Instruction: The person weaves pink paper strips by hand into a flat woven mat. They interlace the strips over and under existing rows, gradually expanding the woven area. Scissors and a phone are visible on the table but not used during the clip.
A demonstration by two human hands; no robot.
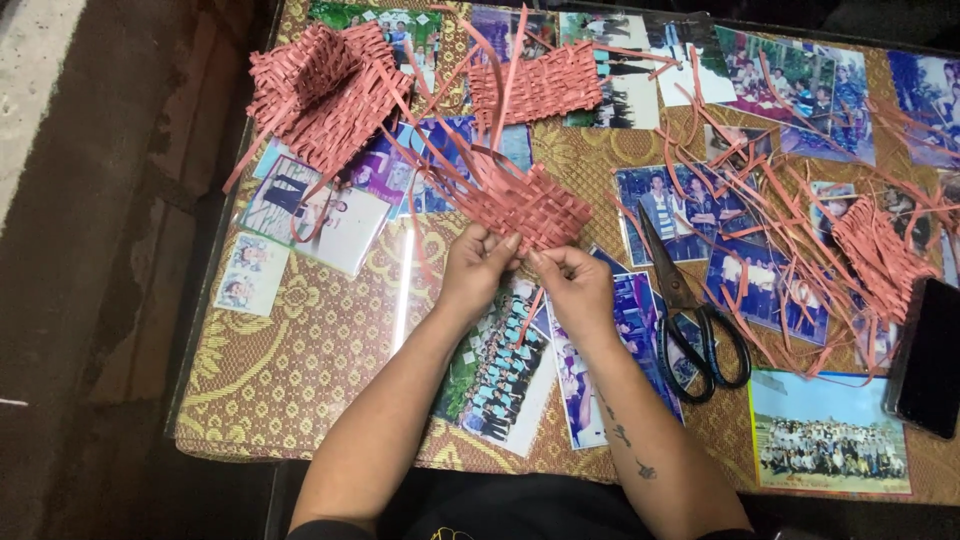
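- Low in the frame, both forearms reach up from the bottom edge over the worktop (300,350), which has a gold patterned cloth under a clear sheet with many photographs beneath it.
- The left hand (478,268) sits at centre frame, its grip pressed together, pinching the near edge of a pink woven strip panel (530,205).
- The right hand (575,285) lies just beside it, fingertips pinched on the same near edge and on a loose pink strip that hangs down between the hands.
- The panel lies directly above both grips, tilted toward upper left, with long unwoven strips fanning out from its far side.
- Right of the hands, black-handled scissors (690,330) lie closed on the worktop, blades pointing up the frame.
- At the right edge, a dark phone (928,360) lies flat.
- Farther right, a tangle of loose pink strips (800,230) surrounds a small woven piece (880,255).
- Top centre, another woven panel (545,85) lies flat.
- Upper left, a larger, partly box-shaped woven piece (325,90) rests near the worktop edge.
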